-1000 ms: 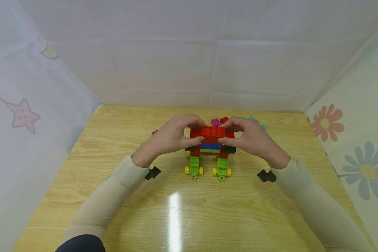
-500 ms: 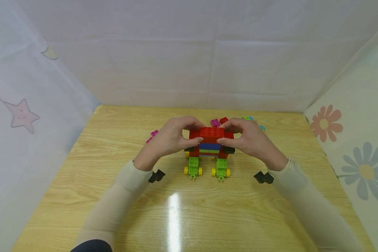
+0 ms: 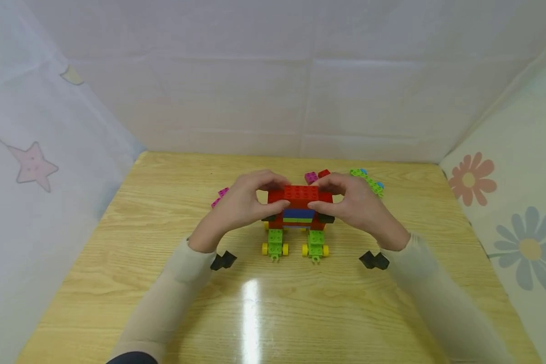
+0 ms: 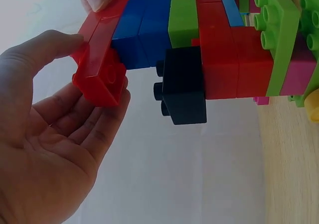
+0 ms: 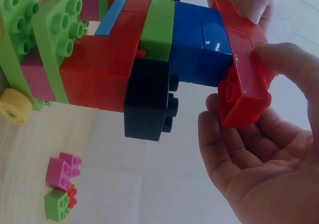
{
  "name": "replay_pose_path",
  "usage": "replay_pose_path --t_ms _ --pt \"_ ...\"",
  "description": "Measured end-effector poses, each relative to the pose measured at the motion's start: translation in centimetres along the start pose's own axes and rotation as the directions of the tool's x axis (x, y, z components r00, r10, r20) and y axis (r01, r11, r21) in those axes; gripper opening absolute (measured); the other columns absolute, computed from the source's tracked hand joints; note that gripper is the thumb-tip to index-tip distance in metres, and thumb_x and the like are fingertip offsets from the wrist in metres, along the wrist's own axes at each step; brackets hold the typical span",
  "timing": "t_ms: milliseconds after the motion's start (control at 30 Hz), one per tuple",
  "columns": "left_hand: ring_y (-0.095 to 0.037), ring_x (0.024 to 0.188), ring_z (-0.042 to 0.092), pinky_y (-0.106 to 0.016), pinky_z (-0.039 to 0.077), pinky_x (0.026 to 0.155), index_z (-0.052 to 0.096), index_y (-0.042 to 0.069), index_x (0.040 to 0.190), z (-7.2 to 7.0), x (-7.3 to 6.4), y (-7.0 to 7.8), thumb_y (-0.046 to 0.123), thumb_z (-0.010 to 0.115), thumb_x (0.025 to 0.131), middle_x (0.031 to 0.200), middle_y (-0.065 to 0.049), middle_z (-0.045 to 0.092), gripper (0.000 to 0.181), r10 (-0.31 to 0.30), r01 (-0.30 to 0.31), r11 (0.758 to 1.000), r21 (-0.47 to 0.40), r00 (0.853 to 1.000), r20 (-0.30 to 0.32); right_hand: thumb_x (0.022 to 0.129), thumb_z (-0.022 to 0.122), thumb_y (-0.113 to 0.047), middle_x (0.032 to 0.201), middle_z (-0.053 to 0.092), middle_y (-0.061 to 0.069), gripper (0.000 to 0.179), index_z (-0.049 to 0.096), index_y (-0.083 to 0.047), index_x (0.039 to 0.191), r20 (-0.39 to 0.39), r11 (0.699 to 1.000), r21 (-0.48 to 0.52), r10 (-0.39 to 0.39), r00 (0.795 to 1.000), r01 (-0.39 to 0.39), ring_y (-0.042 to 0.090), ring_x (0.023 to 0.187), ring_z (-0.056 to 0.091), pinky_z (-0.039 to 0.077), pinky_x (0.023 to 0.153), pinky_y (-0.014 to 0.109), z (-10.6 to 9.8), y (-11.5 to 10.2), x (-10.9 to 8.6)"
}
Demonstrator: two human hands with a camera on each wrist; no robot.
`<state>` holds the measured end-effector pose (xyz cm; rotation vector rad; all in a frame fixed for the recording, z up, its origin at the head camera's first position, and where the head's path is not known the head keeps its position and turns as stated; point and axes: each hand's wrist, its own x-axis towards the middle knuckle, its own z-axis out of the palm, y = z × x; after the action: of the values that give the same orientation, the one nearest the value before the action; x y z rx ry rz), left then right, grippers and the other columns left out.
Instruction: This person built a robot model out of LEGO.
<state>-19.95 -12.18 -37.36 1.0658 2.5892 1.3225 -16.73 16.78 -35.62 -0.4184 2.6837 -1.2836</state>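
A toy brick build (image 3: 299, 213) stands on the table, with red bricks on top, blue (image 4: 144, 27) and green ones below, and black bricks (image 5: 147, 97) jutting from its sides. Its green wheeled bases (image 3: 275, 242) have yellow wheels. My left hand (image 3: 245, 199) grips the left end of the red top bricks (image 4: 99, 59), thumb on the near face and fingers behind. On the right end my right hand (image 3: 352, 199) grips the same red layer, thumb in front, fingers curled beneath its far side in the right wrist view.
Behind the build lie a magenta brick (image 3: 311, 177) and a red brick (image 3: 324, 173). Green pieces with blue parts (image 3: 368, 181) are at the back right. Magenta bricks (image 3: 223, 192) lie left, partly behind the left hand. Fabric walls (image 3: 273, 101) border the table (image 3: 327, 313).
Both hands and the build have shifted slightly left and a little towards me. The green pieces at the back right and the magenta bricks at left show more fully now.
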Motion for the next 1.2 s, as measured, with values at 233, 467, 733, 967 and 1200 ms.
replay_pose_path --t_ms 233,467,733,967,1200 --pt "-0.016 0.116 0.076 -0.044 0.063 0.107 0.078 0.016 0.133 -0.8 -1.1 0.2 0.03 0.087 0.1 0.125 0.004 0.079 0.037 -0.014 0.015 1.0 0.024 0.998 -0.063 0.097 0.091 -0.029 0.135 0.078 0.01 0.043 0.077 -0.011 0.134 -0.014 0.999 -0.007 -0.031 0.999 0.031 0.034 0.123 0.076 0.061 0.108 0.058 1.5 -0.6 0.9" --pt "-0.016 0.111 0.075 -0.043 0.064 0.102 0.081 0.017 0.127 -2.0 -2.1 0.4 0.027 0.086 0.101 0.126 0.003 0.079 0.028 -0.008 0.011 0.999 0.033 0.995 -0.101 0.098 0.09 -0.031 0.128 0.079 0.005 0.038 0.079 -0.012 0.129 -0.008 0.996 0.009 -0.087 0.996 0.087 0.03 0.118 0.076 0.063 0.105 0.054 3.2 -1.8 1.8" --pt "-0.019 0.112 0.078 -0.046 0.066 0.098 0.083 0.014 0.124 -3.7 -3.3 0.3 0.02 0.088 0.099 0.125 0.0 0.08 0.026 0.015 -0.009 0.998 0.067 0.995 -0.099 0.098 0.089 -0.033 0.131 0.081 0.004 0.041 0.079 -0.012 0.133 0.02 0.992 0.018 -0.123 0.992 0.123 0.028 0.118 0.076 0.062 0.107 0.053 5.0 -3.4 2.7" --pt "-0.02 0.11 0.076 -0.045 0.065 0.095 0.084 0.013 0.124 -4.7 -3.9 0.3 0.019 0.089 0.098 0.125 -0.002 0.081 0.027 0.001 0.007 0.995 0.095 0.996 -0.089 0.099 0.089 -0.035 0.127 0.083 0.0 0.038 0.079 -0.016 0.13 0.028 0.989 0.038 -0.144 0.989 0.143 0.025 0.118 0.077 0.062 0.107 0.051 5.6 -4.1 3.2" --pt "-0.019 0.108 0.076 -0.046 0.065 0.093 0.084 0.013 0.124 -5.1 -4.1 0.3 0.019 0.09 0.098 0.124 -0.002 0.081 0.028 -0.022 0.029 0.995 0.1 0.997 -0.077 0.102 0.085 -0.039 0.135 0.079 -0.001 0.043 0.077 -0.02 0.139 0.067 0.994 0.04 -0.1 0.993 0.097 0.024 0.122 0.074 0.06 0.111 0.054 4.4 -3.1 2.9"
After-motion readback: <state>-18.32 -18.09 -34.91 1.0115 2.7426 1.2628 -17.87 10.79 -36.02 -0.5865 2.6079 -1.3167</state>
